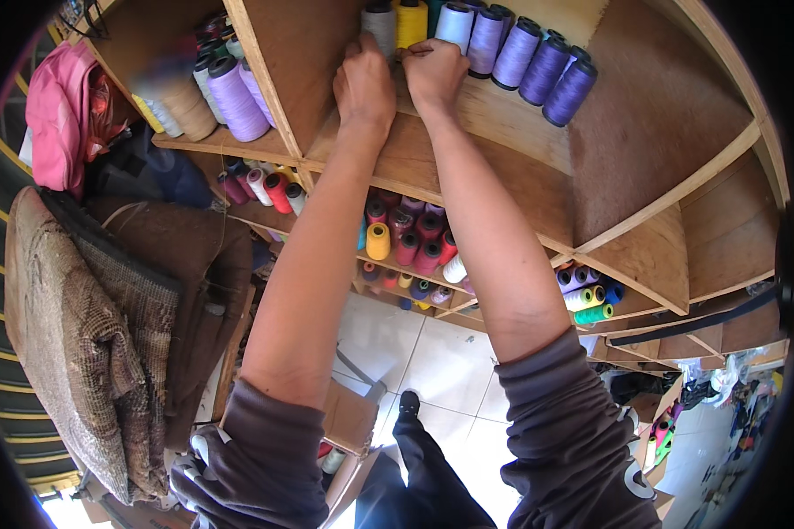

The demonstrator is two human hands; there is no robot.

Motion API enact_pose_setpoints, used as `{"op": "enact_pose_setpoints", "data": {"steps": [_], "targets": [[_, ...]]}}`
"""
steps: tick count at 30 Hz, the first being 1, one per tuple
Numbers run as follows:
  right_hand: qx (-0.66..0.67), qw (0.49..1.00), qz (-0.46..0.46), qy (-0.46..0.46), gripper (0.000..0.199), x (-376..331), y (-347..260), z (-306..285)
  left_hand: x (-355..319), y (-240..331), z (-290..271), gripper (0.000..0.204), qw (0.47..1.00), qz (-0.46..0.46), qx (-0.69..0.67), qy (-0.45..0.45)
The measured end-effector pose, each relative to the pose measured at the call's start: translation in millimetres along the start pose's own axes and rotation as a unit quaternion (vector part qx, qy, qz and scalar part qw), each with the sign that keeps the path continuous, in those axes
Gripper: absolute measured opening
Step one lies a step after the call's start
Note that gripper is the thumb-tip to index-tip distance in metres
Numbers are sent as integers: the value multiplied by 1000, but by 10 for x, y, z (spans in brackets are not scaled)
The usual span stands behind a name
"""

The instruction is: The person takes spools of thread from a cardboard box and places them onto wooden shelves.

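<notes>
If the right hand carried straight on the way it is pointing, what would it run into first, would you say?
The right hand points up into the shelf compartment, fingers at the base of the yellow thread cone. That cone looks first in line, with the pale blue cone just beside it, though depth is hard to judge.

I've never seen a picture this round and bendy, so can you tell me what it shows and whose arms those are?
A small camera worn on a person's head took it, looking down and forward. Its wide lens bends straight edges, so the picture looks round. The two arms are the person's own, coming up from the bottom edge.

The left hand and the right hand both reach up to a wooden shelf. They touch the thread cones there, by a grey cone and a yellow cone. Whether either hand grips one is hidden. Beside them stand lilac cones. Lower shelves hold red and pink cones. Below is a white tiled floor.
</notes>
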State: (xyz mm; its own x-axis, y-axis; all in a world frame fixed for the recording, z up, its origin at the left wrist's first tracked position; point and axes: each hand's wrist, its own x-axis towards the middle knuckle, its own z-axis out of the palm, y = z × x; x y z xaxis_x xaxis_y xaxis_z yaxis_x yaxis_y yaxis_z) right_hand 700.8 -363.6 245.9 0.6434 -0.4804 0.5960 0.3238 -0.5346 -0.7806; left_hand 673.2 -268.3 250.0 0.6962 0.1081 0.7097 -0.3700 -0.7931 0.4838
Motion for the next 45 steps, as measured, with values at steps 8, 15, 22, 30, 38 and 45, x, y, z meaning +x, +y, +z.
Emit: {"op": "enact_pose_setpoints", "data": {"steps": [8,15,22,30,38,45], "targets": [[-31,999,-3,9,15,17,-10,13,4,50,-47,16,991,103,49,-64],[0,1000,1,24,9,-32,-212,-48,11,41,-141,18,992,110,29,-60],[280,959,-2,-40,10,-1051,-972,-1014,-1092,447,-1295,12,965,36,-250,69],[286,870,122,-382,9,-3565,-1510,-1664,-3532,45,-3062,15,939,-295,-174,24],[76,697,194,-686,15,-5374,-1530,-1763,-5241,-392,-3909,10,830,-544,-118,5],[-37,616,28,-786,27,-6537,-1089,-1591,-6129,-722,-4186,28,849,-517,50,-99]]}}
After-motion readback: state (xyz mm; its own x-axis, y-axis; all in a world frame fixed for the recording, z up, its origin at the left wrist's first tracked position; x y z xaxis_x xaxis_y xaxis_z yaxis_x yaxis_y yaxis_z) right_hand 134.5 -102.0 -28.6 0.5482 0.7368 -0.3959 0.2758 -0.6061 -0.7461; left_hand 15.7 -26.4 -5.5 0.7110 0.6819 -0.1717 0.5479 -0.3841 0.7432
